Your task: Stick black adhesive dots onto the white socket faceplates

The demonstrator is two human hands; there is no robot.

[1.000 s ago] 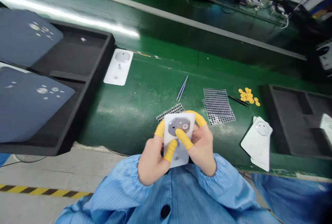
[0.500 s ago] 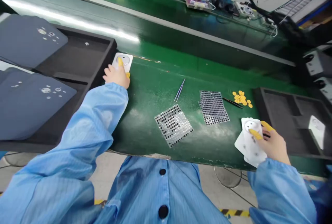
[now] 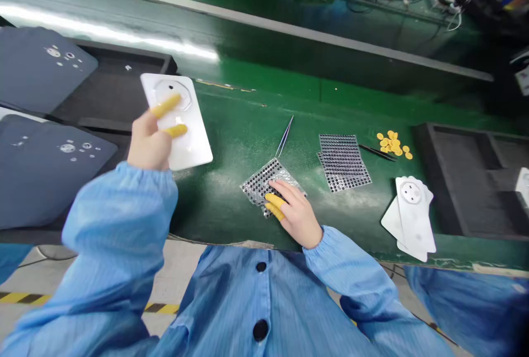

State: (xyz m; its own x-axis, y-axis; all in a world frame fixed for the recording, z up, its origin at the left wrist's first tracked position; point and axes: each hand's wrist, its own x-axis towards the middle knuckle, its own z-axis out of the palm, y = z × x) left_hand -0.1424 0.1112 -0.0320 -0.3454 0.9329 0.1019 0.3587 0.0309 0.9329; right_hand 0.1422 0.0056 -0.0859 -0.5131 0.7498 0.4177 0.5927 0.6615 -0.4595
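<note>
My left hand (image 3: 155, 134), with yellow finger covers, grips a white rounded plate (image 3: 190, 142) at its left side, above the bench near the left tray. The plate has a round recess with a small black dot. My right hand (image 3: 294, 211) lies over the lower right of a clear sheet with black dots (image 3: 264, 178); its yellow-covered fingers are closed at the sheet, and whether they pinch anything is hidden. Tweezers (image 3: 285, 136) lie just above this sheet. More dotted sheets (image 3: 343, 161) lie to the right. White plates (image 3: 417, 219) overlap near the right tray.
Black trays stand at the left (image 3: 111, 84) and right (image 3: 446, 180), the left one holding large grey pieces (image 3: 61, 161). Yellow discs (image 3: 392, 142) and dark tweezers (image 3: 378, 152) lie by the right tray. A raised ledge (image 3: 264, 26) runs behind the bench.
My left hand has lifted the white plate and brought it nearer. My right hand has left the white plates at the right and moved left onto the dotted sheet. The view has shifted slightly.
</note>
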